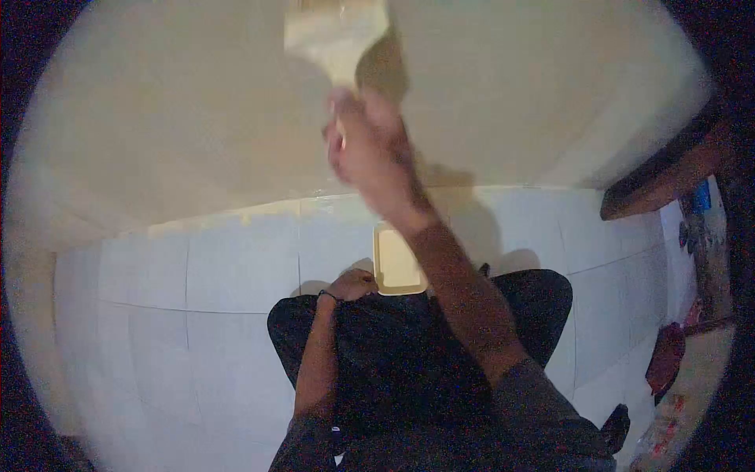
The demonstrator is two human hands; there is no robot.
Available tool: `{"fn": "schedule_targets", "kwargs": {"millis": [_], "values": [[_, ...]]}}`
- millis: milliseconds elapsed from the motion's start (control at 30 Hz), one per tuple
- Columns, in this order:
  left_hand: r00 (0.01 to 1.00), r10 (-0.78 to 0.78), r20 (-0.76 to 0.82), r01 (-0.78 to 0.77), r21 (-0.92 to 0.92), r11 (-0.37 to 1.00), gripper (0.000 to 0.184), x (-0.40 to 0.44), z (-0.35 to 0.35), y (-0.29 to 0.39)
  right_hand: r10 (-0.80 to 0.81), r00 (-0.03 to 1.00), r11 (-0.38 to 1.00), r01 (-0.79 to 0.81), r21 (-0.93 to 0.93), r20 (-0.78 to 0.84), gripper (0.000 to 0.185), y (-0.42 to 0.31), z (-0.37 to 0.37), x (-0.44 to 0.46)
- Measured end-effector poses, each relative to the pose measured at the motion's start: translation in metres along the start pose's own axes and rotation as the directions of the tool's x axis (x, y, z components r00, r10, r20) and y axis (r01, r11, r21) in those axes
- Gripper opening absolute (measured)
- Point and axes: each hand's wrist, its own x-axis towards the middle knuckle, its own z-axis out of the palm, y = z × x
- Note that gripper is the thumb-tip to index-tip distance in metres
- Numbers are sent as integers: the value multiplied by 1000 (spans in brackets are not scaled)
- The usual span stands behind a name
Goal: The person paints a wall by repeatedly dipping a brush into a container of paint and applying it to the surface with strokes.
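Observation:
My right hand (368,145) is raised in front of the cream wall (220,102), its fingers wrapped round the handle of a wide brush (338,39). The brush points upward, its head at the top edge of the view, with a shadow beside it; both are blurred. Lower down, a cream rectangular tray (378,263) holding pale paint lies at my lap, partly hidden by my right forearm. My left hand (354,285) is at the tray's left edge, fingers curled against it; a dark band circles the wrist.
White floor tiles (236,267) meet the wall, with cream smears along the joint. At the right a brown wooden piece (661,185) juts out. Beyond it are a blue item (701,197) and a dark red cloth (667,358).

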Motion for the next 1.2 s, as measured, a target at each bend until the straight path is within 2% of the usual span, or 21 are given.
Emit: {"fn": "schedule_targets", "kwargs": {"millis": [67, 167, 233, 367, 433, 467, 533, 567, 600, 633, 700, 733, 767, 800, 833, 900, 933, 1000, 1067, 1167, 1200], "values": [[1000, -23, -18, 22, -36, 999, 36, 3, 7, -11, -178, 977, 981, 167, 97, 118, 23, -31, -6, 13], [993, 64, -96, -69, -49, 996, 37, 5, 10, -17, -290, 955, 953, 294, -68, 65, 27, -75, -13, 30], [998, -55, 26, 57, -65, 996, 35, 2, 3, -5, -111, 991, 984, 120, -130, 68, 34, -91, -25, 36], [1000, -16, 6, 17, -59, 998, 34, 7, 9, -19, -241, 968, 958, 248, -145, 65, 30, -44, -64, 36], [999, -53, 9, 54, -156, 986, 33, 5, 17, -25, -101, 986, 994, 106, -27, 135, 31, -16, -83, 18], [998, -58, 16, 60, -158, 986, 33, 5, 16, -20, 6, 998, 999, -3, -53, 62, 29, -15, -86, 12], [993, 98, -63, -98, -1, 995, 32, 7, 9, -12, 197, 980, 979, -198, -50, -25, 26, -7, -97, 4], [994, 95, -59, -95, -3, 995, 32, 4, 3, -3, 275, 961, 961, -276, -34, -30, 25, 5, -105, -2], [1000, 4, 10, -4, -1, 1000, 32, 3, -4, 8, 83, 996, 968, -74, -240, 29, 23, 31, -119, -6], [993, -86, 78, 86, 7, 996, 32, 2, -7, 14, -96, 987, 896, 141, -421, 126, 21, 55, -133, -13], [995, -76, 62, 75, 12, 997, 32, 3, -4, 11, 51, 996, 909, -15, -416, 76, 19, 72, -143, -34], [997, -66, 43, 66, 15, 998, 32, 3, -2, 9, 55, 996, 909, -20, -417, 73, 19, 79, -148, -44], [997, -68, 47, 67, 15, 998, 32, 2, -2, 8, 318, 947, 924, -320, -209, -46, 19, 86, -153, -53], [993, -99, 59, 100, -27, 995, 33, 1, -3, 6, 573, 813, 819, -573, 38, -99, 19, 94, -159, -58], [989, -131, 72, 136, -71, 988, 33, 1, -3, 6, 577, 811, 816, -576, 44, -98, 19, 105, -170, -62], [987, -142, 80, 150, -102, 983, 34, -2, -5, 10, 734, 678, 614, -648, 451, -27, 22, 128, -192, -69], [986, -145, 80, 155, -135, 979, 35, -2, -6, 12, 737, 675, 611, -648, 455, -28, 22, 133, -199, -69], [992, -110, 57, 115, -89, 989, 35, -2, -9, 14, 849, 529, 436, -706, 558, 6, 25, 144, -212, -69], [997, -72, 34, 74, -43, 996, 35, -2, -12, 19, 848, 530, 421, -690, 588, 14, 24, 155, -217, -68], [976, -152, 155, 167, -85, 982, 34, -2, -15, 19, 866, 501, 394, -684, 614, 1, 23, 163, -220, -66], [987, -90, 131, 95, -34, 995, 35, -2, -14, 17, 879, 476, 388, -688, 613, -23, 22, 160, -218, -62]]}}
